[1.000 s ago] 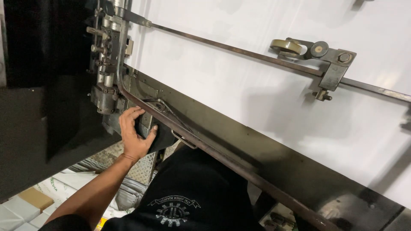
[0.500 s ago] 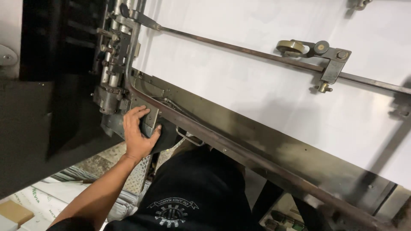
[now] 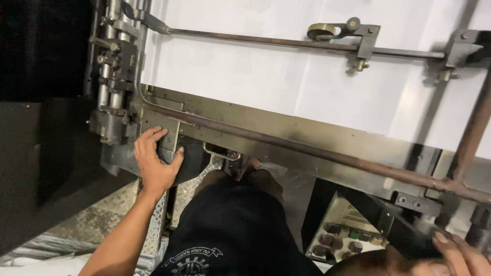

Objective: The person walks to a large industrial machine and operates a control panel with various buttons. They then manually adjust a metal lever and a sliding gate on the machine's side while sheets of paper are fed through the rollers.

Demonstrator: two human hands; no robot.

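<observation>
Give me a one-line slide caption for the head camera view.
Left hand gripping a dark block on a metal machine frame below a white sheet; right hand near a button panel.

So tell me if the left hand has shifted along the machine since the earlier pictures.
No. The left hand stays on the same dark block under the long rod, beside the roller stack. Only the camera view has shifted.

Right hand (image 3: pixel 455 258) has come into view; control panel (image 3: pixel 343 236) too.

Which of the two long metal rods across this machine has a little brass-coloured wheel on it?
The upper thin rod over the white sheets; the thicker rusty rod below carries no wheel.
</observation>
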